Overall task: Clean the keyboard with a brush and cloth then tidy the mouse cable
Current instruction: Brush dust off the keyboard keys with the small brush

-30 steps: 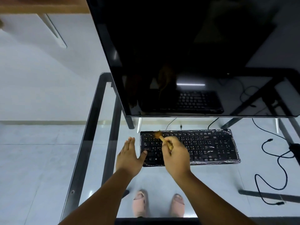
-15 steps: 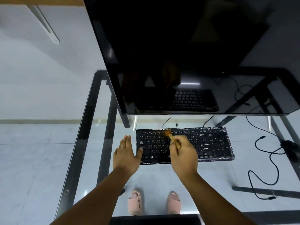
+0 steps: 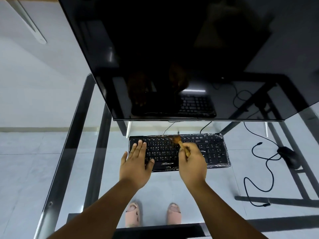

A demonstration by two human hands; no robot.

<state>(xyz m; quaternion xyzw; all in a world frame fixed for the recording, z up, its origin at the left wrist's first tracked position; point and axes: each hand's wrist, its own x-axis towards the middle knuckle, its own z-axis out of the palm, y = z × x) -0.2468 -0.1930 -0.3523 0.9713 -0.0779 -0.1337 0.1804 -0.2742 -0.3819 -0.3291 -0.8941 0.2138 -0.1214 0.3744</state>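
The black keyboard, wrapped in clear film, lies flat under the monitor's lower edge. A wooden brush tilts over its top row. The black mouse and its looping cable lie right of the keyboard.

Keyboard keycaps carry white legends, too small to read. No other legible text.

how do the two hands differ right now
The left hand lies flat with fingers straight on the left end of the keyboard; the right hand is curled round the brush. The left hand holds nothing; the right hand points the bristles at the top key rows near the middle. Both are over the keyboard.
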